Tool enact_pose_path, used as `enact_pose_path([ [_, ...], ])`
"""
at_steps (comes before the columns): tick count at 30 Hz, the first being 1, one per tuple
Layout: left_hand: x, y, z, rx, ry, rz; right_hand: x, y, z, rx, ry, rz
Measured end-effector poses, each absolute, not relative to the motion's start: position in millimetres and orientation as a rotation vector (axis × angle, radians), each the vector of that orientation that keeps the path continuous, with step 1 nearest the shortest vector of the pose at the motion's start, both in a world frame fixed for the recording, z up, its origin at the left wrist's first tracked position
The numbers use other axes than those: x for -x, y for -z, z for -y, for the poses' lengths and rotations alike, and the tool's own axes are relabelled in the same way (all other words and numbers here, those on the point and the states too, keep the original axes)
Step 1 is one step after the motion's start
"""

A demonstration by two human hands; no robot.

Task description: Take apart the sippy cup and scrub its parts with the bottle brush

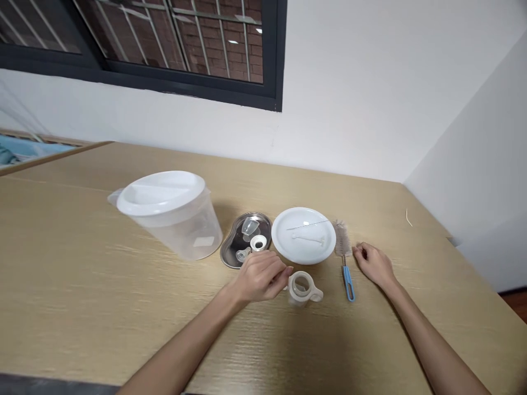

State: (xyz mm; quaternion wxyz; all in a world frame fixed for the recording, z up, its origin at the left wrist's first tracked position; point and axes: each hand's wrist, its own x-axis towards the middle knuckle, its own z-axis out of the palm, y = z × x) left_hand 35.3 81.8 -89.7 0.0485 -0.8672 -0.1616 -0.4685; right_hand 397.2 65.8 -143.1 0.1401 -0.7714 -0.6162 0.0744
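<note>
My left hand (265, 276) is closed, its thumb side right beside the left handle of a clear baby bottle (300, 296). The bottle stands upright without a cap, with a pale two-handled ring around its neck. Whether the curled fingers hold anything is hidden. My right hand (374, 264) rests on the table in a loose fist, nothing visible in it. Just left of it lies a bottle brush (345, 258) with grey bristles and a blue handle. Behind the bottle, a white plate (304, 255) holds a thin wire-like rod (310, 225) and a small pale brush-like stick (308, 238).
A kidney-shaped metal tray (233, 249) holds a clear cap (250, 226), a white ring (258, 242) and a clear teat-like piece (242, 254). A lidded translucent pitcher (185, 236) stands left. A pale strip (408, 218) lies far right. Walls and a window border the table (102, 274).
</note>
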Motion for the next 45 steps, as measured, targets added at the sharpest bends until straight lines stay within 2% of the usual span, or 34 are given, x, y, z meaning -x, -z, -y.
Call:
enact_pose_path([
  [21, -34.9, 86.7, -76.0, 2.572, 1.685, 0.310, -402.2, 151.8, -67.1, 2.247, -0.228, 1.771],
  [32, -29.9, 82.3, -66.4, 2.687, 1.565, 0.405, -403.4, 152.7, -67.6, 2.238, -0.206, 1.767],
  [45, -33.3, 80.9, -67.6, 2.571, 1.593, 0.322, -400.7, 148.6, -66.9, 2.214, -0.175, 1.778],
])
